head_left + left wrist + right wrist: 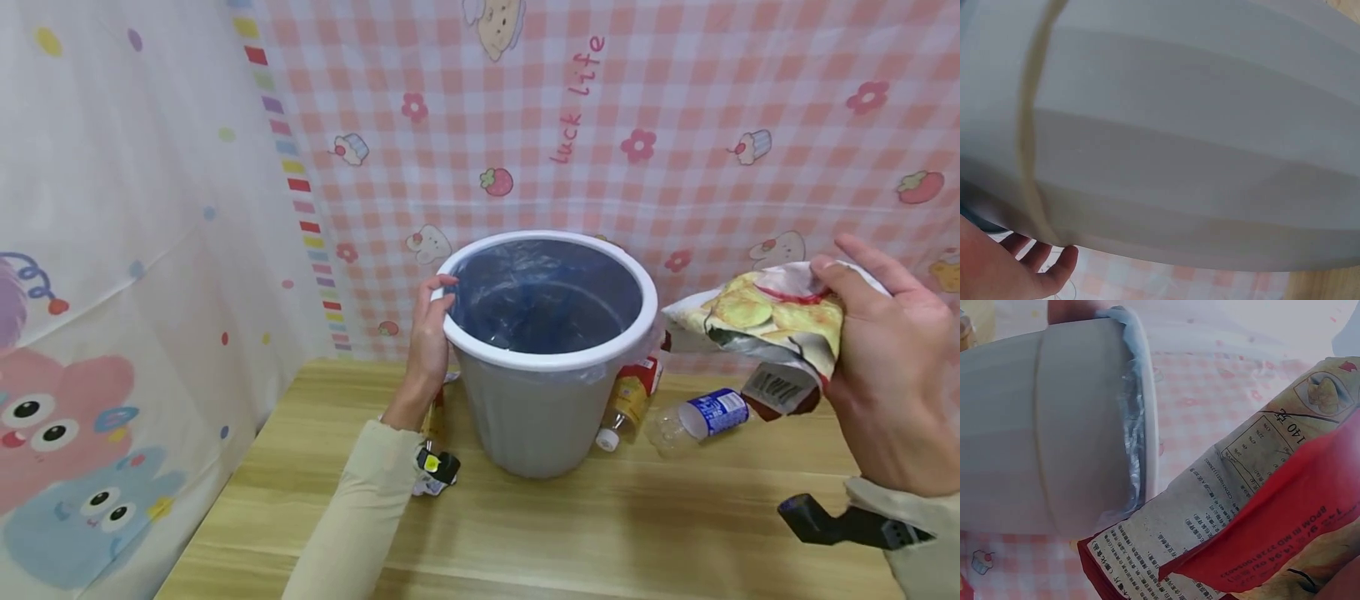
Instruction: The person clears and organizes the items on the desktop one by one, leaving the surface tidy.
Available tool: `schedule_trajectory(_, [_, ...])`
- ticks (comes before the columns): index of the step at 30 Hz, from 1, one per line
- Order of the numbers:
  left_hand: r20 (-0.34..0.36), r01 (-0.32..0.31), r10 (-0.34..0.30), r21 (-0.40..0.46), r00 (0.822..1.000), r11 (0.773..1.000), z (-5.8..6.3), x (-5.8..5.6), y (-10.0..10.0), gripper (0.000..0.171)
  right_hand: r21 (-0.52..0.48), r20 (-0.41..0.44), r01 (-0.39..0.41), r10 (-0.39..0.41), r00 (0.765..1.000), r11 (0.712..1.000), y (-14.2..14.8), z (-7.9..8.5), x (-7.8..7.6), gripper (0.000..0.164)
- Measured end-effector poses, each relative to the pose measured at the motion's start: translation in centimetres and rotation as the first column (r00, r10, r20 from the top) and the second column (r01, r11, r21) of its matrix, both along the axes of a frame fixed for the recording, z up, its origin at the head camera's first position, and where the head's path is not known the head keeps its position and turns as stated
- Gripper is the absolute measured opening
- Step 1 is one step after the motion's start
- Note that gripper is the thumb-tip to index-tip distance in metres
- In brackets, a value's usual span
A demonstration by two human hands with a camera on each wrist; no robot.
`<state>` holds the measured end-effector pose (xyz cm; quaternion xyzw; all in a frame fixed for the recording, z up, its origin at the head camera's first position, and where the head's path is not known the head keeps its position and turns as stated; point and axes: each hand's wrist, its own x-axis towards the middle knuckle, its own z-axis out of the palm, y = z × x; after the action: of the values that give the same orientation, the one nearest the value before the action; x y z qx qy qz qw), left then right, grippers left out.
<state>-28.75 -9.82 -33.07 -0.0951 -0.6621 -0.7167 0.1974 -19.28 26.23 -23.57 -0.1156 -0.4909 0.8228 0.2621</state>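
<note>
A grey trash can [525,417] with a white rim stands on the table, lined with a thin clear plastic bag [1132,437]. My left hand [429,333] grips its rim on the left side, fingers hooked over the edge; the left wrist view shows the fingers [1054,275] at the can's side. Off to the right of the can, my right hand [892,358] holds a crumpled chip bag [772,312] in the air, thumb on top. Printed text and a red flap show on the bag in the right wrist view.
To the can's right lie a bottle with a yellow and red label [633,396] and a clear bottle with a blue label [716,414]. A small crumpled wrapper [433,485] lies partly behind my left wrist. A pink checked cloth [525,108] hangs behind the wooden table [600,542].
</note>
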Motion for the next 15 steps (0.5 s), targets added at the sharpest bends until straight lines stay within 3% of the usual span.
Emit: schedule_trajectory(15, [-0.003,-0.006,0.006,-0.02,1.0,1.0,0.1,0.2,0.1,0.034,0.056,-0.029,-0.05,0.052,0.998,0.997,-0.8,2.3,-0.5,0.048])
